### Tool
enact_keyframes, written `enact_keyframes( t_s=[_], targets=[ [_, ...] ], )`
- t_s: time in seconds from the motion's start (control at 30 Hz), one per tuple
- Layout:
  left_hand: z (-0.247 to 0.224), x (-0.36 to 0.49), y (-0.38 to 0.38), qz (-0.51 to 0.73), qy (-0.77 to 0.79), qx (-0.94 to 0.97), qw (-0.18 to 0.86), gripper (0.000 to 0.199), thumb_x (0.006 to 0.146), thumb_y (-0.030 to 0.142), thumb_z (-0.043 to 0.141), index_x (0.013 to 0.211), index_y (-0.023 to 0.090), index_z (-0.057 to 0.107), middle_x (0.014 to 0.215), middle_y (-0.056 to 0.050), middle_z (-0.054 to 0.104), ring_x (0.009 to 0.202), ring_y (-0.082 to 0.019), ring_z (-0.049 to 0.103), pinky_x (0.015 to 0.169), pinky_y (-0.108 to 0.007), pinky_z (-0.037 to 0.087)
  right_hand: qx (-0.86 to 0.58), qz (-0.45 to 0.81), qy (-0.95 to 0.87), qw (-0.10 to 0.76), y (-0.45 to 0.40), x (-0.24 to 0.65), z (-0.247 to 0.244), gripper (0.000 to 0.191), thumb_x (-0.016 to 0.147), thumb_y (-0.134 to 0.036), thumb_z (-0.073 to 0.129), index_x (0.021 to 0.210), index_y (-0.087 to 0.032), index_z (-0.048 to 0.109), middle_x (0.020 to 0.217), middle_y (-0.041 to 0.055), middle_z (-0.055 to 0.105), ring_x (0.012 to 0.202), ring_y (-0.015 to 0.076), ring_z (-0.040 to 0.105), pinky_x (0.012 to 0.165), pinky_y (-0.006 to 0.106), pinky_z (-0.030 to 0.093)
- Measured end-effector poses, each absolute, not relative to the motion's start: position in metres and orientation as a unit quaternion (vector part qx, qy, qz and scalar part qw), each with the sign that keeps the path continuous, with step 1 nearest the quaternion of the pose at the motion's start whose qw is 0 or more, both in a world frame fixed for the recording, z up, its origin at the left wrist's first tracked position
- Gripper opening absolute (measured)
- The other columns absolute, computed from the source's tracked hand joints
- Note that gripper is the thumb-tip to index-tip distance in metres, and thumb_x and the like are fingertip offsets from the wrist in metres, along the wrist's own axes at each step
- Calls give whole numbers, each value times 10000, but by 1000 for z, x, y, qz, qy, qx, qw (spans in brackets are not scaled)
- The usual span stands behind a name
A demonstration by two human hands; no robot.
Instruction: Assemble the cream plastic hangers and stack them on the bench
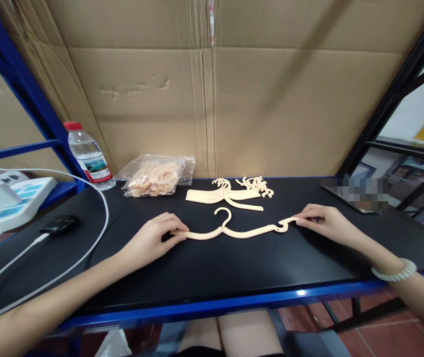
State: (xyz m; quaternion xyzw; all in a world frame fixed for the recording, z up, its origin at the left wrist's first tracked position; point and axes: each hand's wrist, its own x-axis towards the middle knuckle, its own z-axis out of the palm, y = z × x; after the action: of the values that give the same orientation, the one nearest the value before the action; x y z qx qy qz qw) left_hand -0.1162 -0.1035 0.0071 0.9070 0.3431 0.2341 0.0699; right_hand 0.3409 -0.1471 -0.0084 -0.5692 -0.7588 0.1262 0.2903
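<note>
A cream plastic clothes hanger point(247, 233) lies on the black tabletop, its hook pointing away from me. My left hand point(156, 234) pinches the hanger's left end between thumb and fingers. My right hand point(319, 220) grips a small cream S-shaped end piece point(284, 224) by its outer tip; its inner curve meets the hanger's right end. Whether the two are joined I cannot tell. Behind the hanger lies a stack of similar hangers point(206, 197), hooks bunched together, with one arm angled apart. A pile of small curved end pieces point(258, 185) sits to the stack's right.
A clear plastic bag point(156, 173) of cream parts lies at the back, right of a water bottle point(90, 156). On the left are a white power strip point(15, 206), a black adapter point(59, 224) and a looping white cable point(107, 213). A flat dark device point(349, 198) lies back right.
</note>
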Motion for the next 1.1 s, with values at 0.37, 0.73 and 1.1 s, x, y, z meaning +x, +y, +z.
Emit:
enact_keyframes(
  t_s=[0.37,0.73,1.1],
  targets=[
    [11,-114,-102,228,347,908,58,213,904,338,539,909,206,706,901,-38,690,828,-172,653,764,-275,531,-552,64,-781,284,-144,341,-11,294,876,-467,581,922,-241,762,810,58,679,639,177,598,531,294,443],
    [10,-120,-92,232,359,903,46,241,913,367,523,922,212,707,924,-42,703,870,-190,652,796,-293,521,-559,54,-778,281,-137,342,-10,269,850,-373,550,925,-240,772,824,67,673,603,174,564,544,314,435],
    [9,-120,-78,225,363,904,27,275,919,384,507,938,206,716,948,-56,708,895,-203,651,825,-315,516,-557,58,-776,289,-129,345,-11,303,835,-410,553,932,-232,778,807,73,672,630,190,578,586,336,458]
  ],
)
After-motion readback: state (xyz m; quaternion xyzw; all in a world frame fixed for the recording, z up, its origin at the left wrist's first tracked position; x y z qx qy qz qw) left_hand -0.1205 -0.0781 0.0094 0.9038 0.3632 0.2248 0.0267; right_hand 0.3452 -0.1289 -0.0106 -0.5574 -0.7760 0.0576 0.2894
